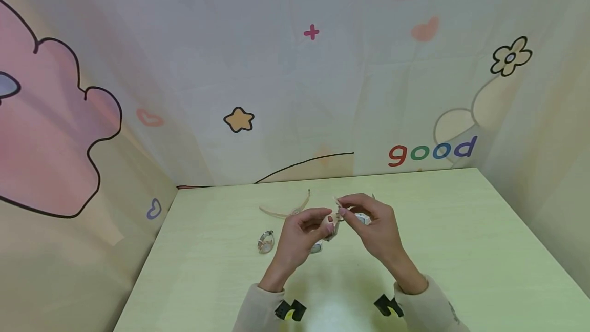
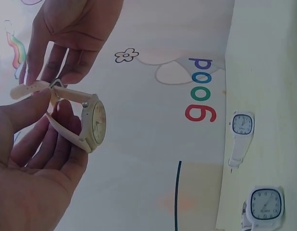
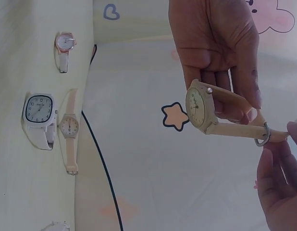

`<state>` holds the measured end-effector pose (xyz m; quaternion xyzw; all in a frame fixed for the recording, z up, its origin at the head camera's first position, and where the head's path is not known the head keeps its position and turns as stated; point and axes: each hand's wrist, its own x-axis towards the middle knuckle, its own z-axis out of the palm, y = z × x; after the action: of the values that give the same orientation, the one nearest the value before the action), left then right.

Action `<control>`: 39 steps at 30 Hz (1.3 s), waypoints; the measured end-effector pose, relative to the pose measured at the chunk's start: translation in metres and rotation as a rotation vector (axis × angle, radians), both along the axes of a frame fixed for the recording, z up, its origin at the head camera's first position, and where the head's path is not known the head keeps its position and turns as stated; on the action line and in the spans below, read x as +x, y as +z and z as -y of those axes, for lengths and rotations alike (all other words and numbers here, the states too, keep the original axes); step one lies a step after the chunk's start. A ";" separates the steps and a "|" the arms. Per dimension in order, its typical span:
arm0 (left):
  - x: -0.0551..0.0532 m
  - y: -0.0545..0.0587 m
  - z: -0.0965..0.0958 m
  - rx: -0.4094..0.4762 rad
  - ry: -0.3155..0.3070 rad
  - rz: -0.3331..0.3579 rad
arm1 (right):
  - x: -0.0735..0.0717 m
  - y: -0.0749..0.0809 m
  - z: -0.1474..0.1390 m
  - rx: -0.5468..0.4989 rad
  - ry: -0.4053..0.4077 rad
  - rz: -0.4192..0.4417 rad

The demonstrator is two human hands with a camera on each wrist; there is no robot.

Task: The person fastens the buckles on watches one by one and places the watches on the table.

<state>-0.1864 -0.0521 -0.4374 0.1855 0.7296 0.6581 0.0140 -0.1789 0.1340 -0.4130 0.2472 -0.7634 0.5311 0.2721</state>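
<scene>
Both hands hold one cream wristwatch (image 3: 197, 107) above the table. My left hand (image 1: 301, 237) grips its strap, with fingers inside the loop and the thumb near the buckle in the left wrist view. My right hand (image 1: 378, 222) pinches the strap's tail end beside the metal buckle (image 3: 264, 134). The strap forms a closed loop through that buckle. In the left wrist view the round dial (image 2: 98, 122) faces away from the left hand. Fingers hide part of the strap.
On the table (image 1: 193, 281) lie a small rose-rimmed watch (image 3: 66, 43), a square white watch (image 3: 40, 109), and a beige watch (image 3: 70, 126) laid out flat. More white watches (image 2: 242, 124) are on the right. A printed curtain (image 1: 276, 65) stands behind.
</scene>
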 end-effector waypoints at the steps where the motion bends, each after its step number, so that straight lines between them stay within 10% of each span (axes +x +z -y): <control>1: 0.000 0.000 0.000 -0.018 0.012 -0.011 | 0.000 0.000 0.000 -0.008 0.008 -0.004; 10: 0.000 0.000 -0.003 -0.140 0.079 -0.093 | -0.002 -0.002 -0.005 -0.044 0.072 0.019; 39: 0.001 0.004 -0.005 0.047 0.057 -0.048 | -0.005 -0.003 -0.007 0.123 -0.005 -0.058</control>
<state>-0.1849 -0.0473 -0.4333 0.1809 0.7189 0.6706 -0.0266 -0.1837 0.1415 -0.4159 0.2768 -0.7871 0.4749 0.2799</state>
